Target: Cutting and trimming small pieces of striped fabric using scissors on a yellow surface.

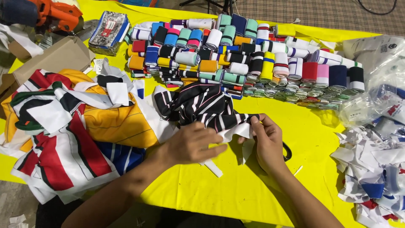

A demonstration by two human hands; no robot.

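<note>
A black fabric piece with white and pink stripes (pixel 202 105) lies bunched on the yellow table cover (pixel 308 135). My left hand (pixel 192 143) presses flat on its near white edge. My right hand (pixel 265 141) pinches the striped corner between thumb and fingers. A white strip (pixel 213 168) pokes out below my left hand. Black scissors (pixel 287 151) lie partly hidden behind my right hand.
Many rolled striped rib bands (pixel 253 55) are stacked at the back. A pile of cut red, white, yellow and blue fabric pieces (pixel 71 126) lies left. White scraps (pixel 371 169) and plastic bags (pixel 379 84) sit right. A cardboard box (pixel 55 57) and an orange tool (pixel 57 14) are far left.
</note>
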